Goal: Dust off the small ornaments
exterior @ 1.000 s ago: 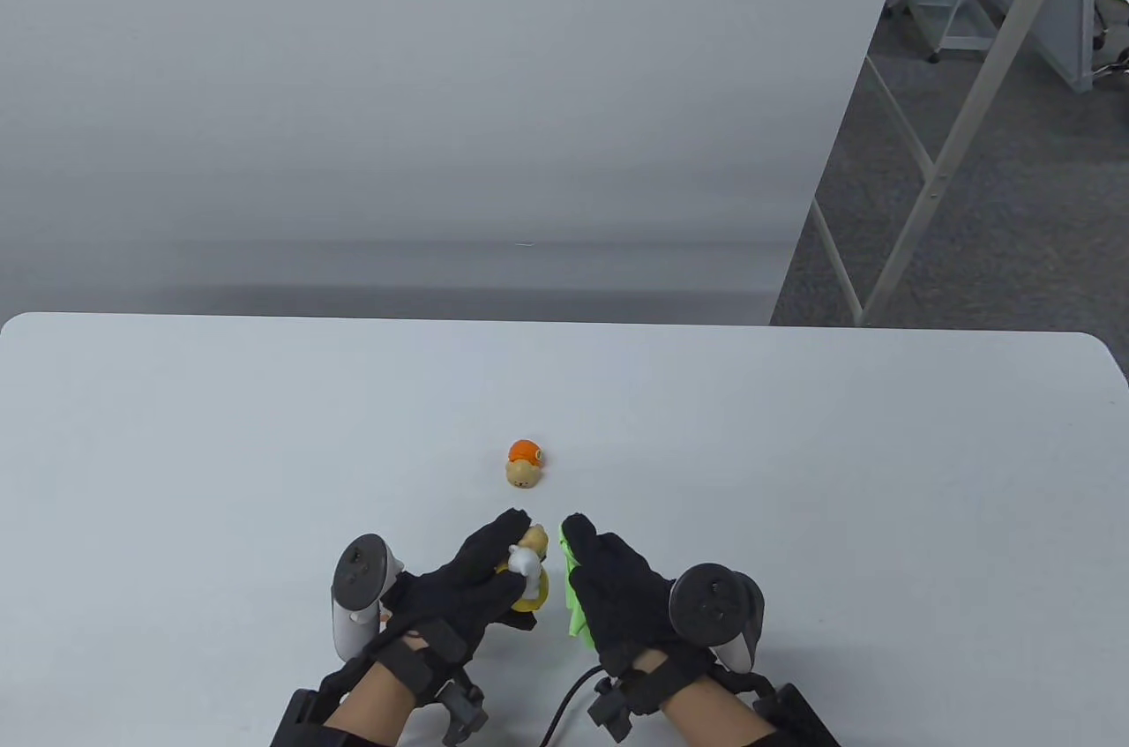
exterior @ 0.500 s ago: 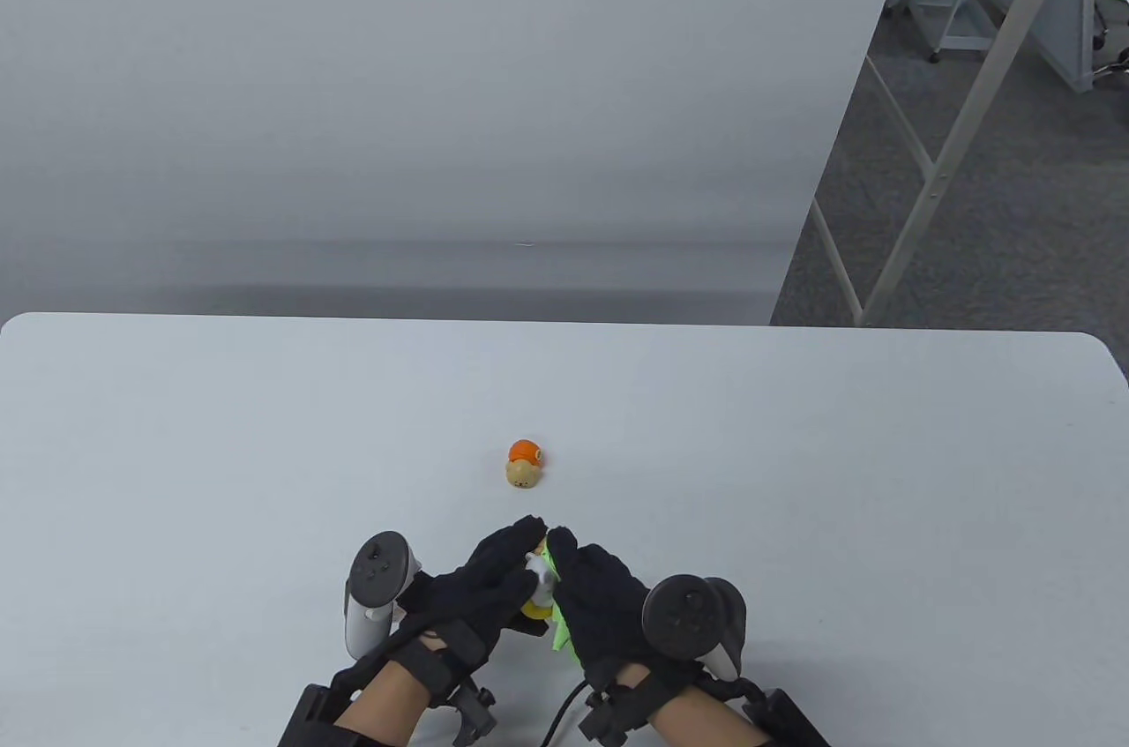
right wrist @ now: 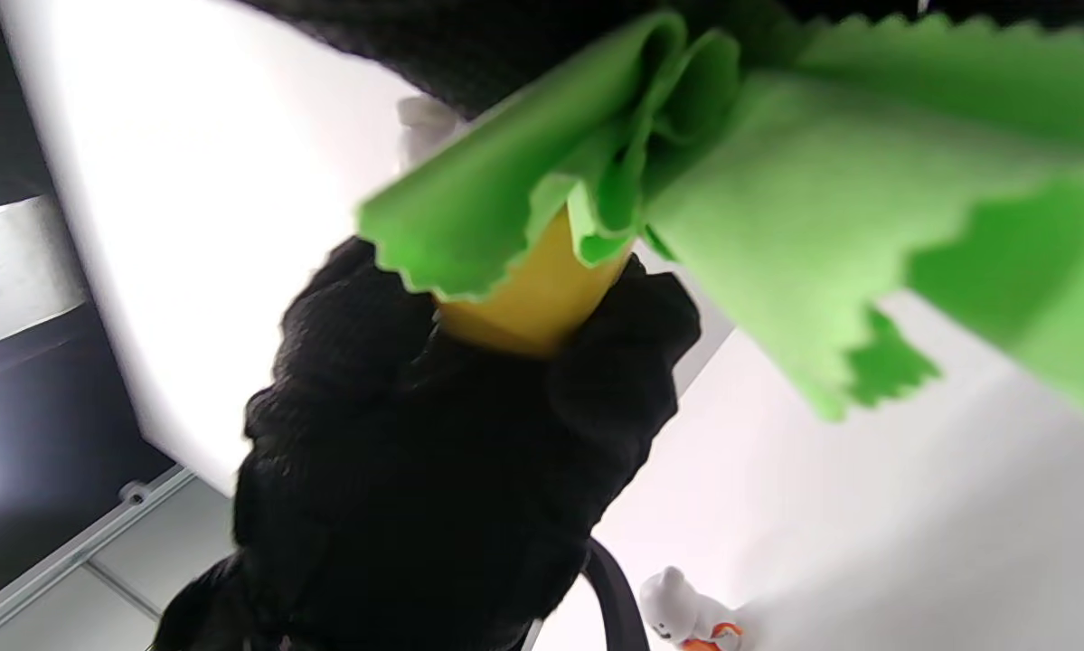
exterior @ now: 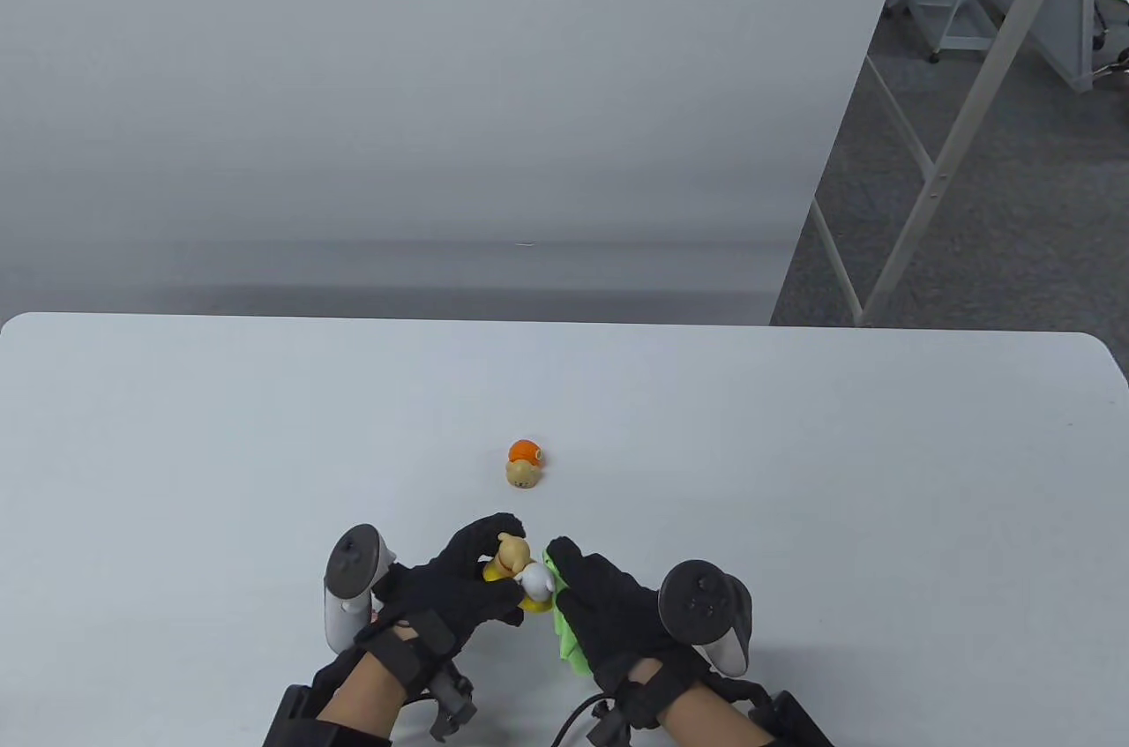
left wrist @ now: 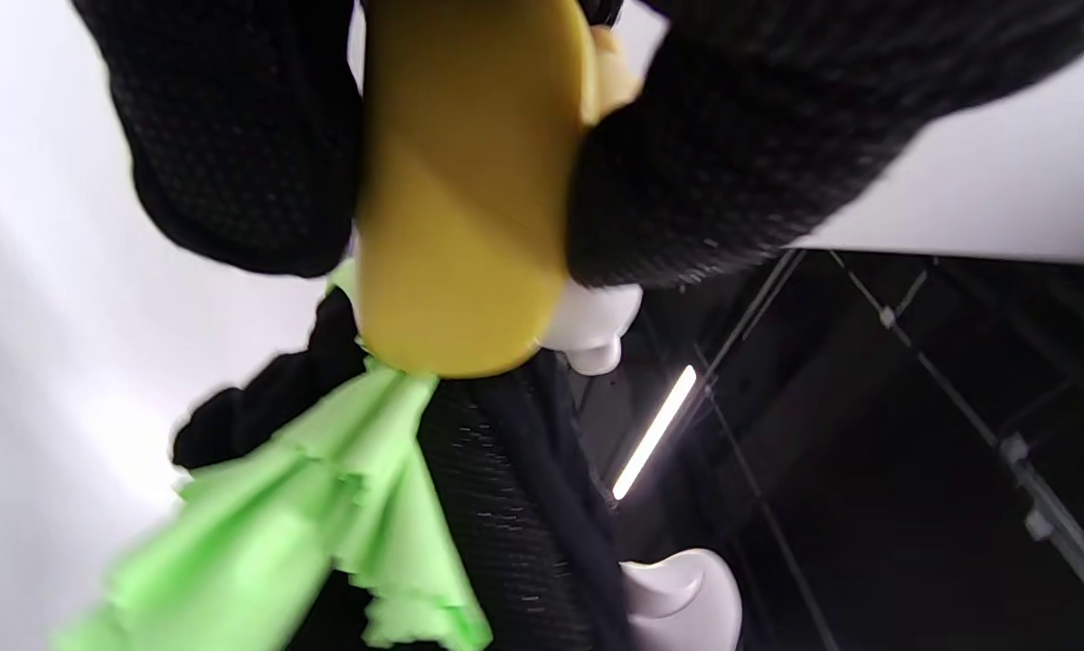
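Where the yellow-based figurine (exterior: 514, 572) was almost hidden between the 2 gloves half a second ago, its tan head and white part are now exposed in the table view, and it is seen tilted toward the right, raised near the front edge of the white table (exterior: 176, 447). The left hand (exterior: 459, 593) has shifted slightly leftward and toward the person since then, and the right hand (exterior: 609, 610) has drawn a little back from the figurine's top. The figurine is gripped by the left hand: in the left wrist view its yellow base (left wrist: 465, 194) is clamped between gloved fingers (left wrist: 234, 154) on 1 side and another on the opposite side. A green cloth (exterior: 564, 646) is held bunched in the closed right hand, and in the right wrist view its pinked edge (right wrist: 523, 199) is pressed against the yellow base. The right fingertips are set against the white part of the figurine in the table view. A 2nd ornament, an orange-capped figurine (exterior: 524, 463), is left standing on the table farther out, well apart from both hands and unmoved since the earlier frames. A white tracker (exterior: 348, 588) is strapped to the left hand and a dark 1 (exterior: 706, 606) to the right.
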